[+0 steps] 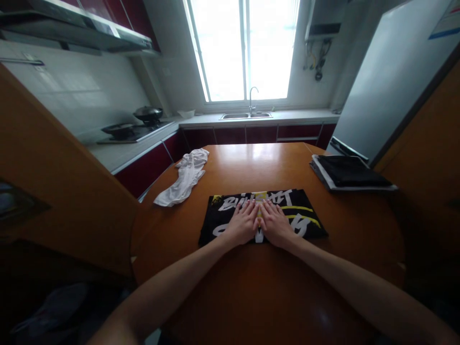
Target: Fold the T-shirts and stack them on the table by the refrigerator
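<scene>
A black T-shirt (212, 215) with white lettering and yellow marks lies folded into a flat rectangle on the wooden table (258, 287). Both palms rest side by side on its middle, thumbs close together. My left hand (245, 223) lies flat with fingers stretched toward the far edge. Beside it, my right hand (276, 221) is pressed flat in the same way. Neither hand grips the cloth. The part of the print under the hands is hidden.
A crumpled white garment (185, 177) lies at the table's left edge. On the right sits a stack of folded clothes (350, 172), black on top. Beyond are a counter with a sink (235, 116), a stove with pans (148, 113), and a fridge (388, 72) at right.
</scene>
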`<control>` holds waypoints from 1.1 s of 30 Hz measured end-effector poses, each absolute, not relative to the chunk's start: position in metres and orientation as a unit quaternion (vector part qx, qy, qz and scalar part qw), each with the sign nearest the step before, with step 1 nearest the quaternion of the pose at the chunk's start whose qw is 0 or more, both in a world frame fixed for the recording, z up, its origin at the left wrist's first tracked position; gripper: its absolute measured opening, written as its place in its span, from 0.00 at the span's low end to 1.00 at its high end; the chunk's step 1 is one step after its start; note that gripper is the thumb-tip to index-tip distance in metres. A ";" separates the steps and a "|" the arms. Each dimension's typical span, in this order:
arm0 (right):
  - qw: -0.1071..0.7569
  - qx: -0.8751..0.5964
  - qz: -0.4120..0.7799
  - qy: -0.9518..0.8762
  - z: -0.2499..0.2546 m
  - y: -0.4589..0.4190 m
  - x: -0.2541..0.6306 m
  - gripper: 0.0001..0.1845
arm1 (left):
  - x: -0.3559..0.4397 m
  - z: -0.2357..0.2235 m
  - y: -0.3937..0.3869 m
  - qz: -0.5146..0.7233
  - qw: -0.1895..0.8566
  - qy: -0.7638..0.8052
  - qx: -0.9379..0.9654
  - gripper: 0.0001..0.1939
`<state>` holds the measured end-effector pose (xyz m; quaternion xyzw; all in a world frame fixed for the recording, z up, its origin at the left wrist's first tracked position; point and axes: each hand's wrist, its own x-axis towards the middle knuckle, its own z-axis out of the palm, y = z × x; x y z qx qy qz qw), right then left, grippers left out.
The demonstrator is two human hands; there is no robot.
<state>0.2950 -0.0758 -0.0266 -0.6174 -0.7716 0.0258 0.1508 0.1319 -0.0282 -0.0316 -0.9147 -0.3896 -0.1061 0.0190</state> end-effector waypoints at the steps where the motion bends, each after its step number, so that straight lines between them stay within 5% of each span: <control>1: 0.146 -0.621 0.030 -0.770 -0.029 -0.077 0.294 0.32 | 0.132 -0.037 -0.030 -0.100 0.026 -0.391 -0.915 0.28; 29: 0.116 -0.792 0.059 -0.597 -0.030 -0.022 0.404 0.40 | 0.039 -0.015 0.052 -0.038 -0.065 -0.595 -0.800 0.36; 33: 0.144 -0.792 0.013 -0.594 -0.019 -0.030 0.395 0.39 | 0.049 -0.002 0.045 -0.090 -0.016 -0.589 -0.803 0.35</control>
